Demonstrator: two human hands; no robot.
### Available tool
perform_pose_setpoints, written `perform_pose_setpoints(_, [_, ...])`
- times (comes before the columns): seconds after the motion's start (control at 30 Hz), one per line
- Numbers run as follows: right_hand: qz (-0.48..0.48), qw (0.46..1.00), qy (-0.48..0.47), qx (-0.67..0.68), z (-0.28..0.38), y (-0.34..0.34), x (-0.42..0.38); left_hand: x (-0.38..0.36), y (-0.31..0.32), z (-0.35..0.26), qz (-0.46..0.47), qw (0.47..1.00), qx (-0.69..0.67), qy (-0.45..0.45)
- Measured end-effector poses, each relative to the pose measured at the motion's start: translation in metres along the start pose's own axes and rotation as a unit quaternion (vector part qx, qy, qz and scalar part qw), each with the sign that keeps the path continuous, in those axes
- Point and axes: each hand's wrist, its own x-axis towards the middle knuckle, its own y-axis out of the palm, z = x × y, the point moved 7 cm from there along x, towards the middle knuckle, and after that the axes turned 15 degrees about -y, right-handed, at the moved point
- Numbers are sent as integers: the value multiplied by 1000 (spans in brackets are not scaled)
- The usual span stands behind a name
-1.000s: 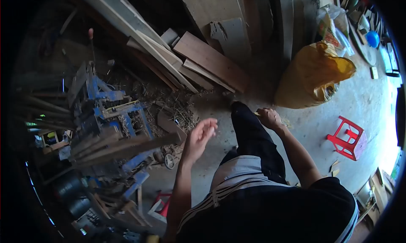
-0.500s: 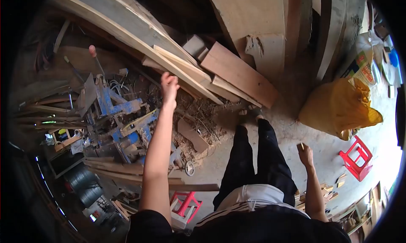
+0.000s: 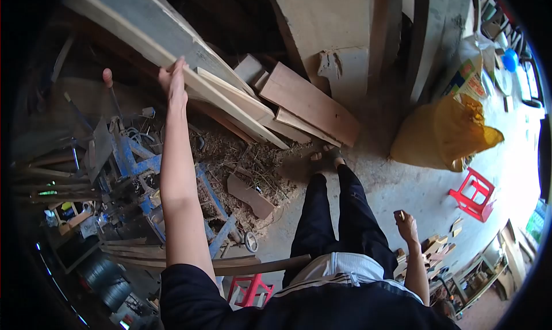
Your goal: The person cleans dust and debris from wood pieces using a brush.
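My left hand (image 3: 174,81) reaches up and forward to the long pale board (image 3: 129,34) that leans at the upper left. Its fingers are wrapped over the board's lower edge. My right hand (image 3: 406,223) hangs low at the right, away from the boards, with its fingers curled round a small light-coloured piece (image 3: 401,215) that is hard to make out. Right of the long board, a reddish-brown plank (image 3: 310,103) slants down to the floor near my feet.
Blue machinery (image 3: 141,157) with a handwheel (image 3: 250,242) is on the left. Wood shavings (image 3: 247,175) cover the floor beside it. A yellow sack (image 3: 440,134) and a red stool (image 3: 473,195) stand at the right, another red stool (image 3: 250,290) below. Tall slabs (image 3: 328,19) lean ahead.
My left hand has moved up and left from in front of the boards onto the long board's edge. The view has shifted slightly, and my right hand stays low at the right.
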Motion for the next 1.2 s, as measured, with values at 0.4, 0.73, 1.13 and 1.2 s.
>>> perform_pose_setpoints(0.4, [-23,996,40,77,-3,32,-58,-22,-100,11,-81,996,41,-6])
perform_pose_setpoints(0.73, [-49,984,148,88,-24,42,-134,88,-84,47,-30,979,103,-173])
perform_pose_setpoints(1.13, [-62,968,201,137,-24,67,-156,99,-71,56,-170,943,265,-107])
perform_pose_setpoints(1.2, [-62,969,200,133,-18,56,-159,150,-83,72,-127,942,251,-185])
